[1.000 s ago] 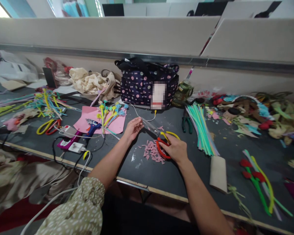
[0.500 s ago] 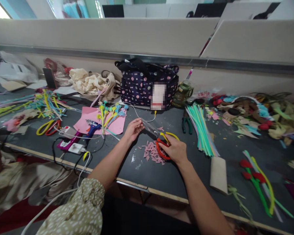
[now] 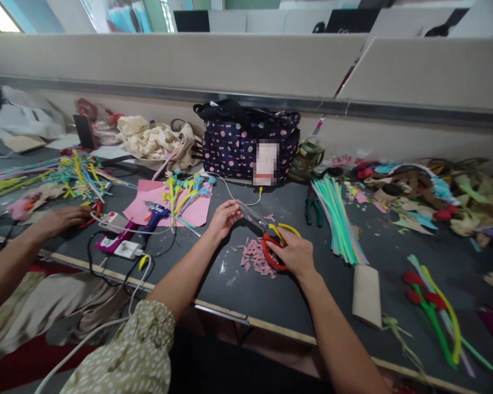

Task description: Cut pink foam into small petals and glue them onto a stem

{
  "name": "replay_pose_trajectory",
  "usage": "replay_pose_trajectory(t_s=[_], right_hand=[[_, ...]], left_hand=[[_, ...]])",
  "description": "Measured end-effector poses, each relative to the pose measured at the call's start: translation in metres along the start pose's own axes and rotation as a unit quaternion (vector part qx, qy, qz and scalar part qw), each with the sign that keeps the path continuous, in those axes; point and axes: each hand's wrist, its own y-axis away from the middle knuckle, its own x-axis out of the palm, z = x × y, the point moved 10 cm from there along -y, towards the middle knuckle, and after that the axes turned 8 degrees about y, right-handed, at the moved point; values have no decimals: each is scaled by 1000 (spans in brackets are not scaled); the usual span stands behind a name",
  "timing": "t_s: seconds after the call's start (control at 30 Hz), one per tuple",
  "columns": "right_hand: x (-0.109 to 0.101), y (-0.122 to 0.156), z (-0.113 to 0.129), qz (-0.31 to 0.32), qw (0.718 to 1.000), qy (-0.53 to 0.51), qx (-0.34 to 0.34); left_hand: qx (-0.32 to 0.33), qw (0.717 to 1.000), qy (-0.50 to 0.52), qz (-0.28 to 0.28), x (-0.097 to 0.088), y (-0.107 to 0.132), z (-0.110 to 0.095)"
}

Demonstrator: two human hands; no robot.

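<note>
My right hand is closed around the red and yellow handles of a pair of scissors, whose blades point up and left toward my left hand. My left hand pinches something small at the blade tips; I cannot make out what it is. Below the scissors lies a heap of small pink cuttings on the dark table.
A polka-dot bag stands behind my hands. A pink sheet with pipe-cleaner flowers and a blue glue gun lies left. Green pipe cleaners, pliers and a cardboard tube lie right. Another person's hand reaches in at far left.
Another person's arm and hand have reached onto the table at the far left, over the yellow and red scissors there. My own hands have hardly moved.
</note>
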Motion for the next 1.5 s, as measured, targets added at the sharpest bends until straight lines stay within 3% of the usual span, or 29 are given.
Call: replay_pose_trajectory(t_s=[0.7,1.5], right_hand=[[2,1,3,3,1000,-7,-17],[2,-1,-2,28,999,0,24]], left_hand=[[7,1000,0,8,0,-1,-1],[7,1000,-14,21,5,0,-1]])
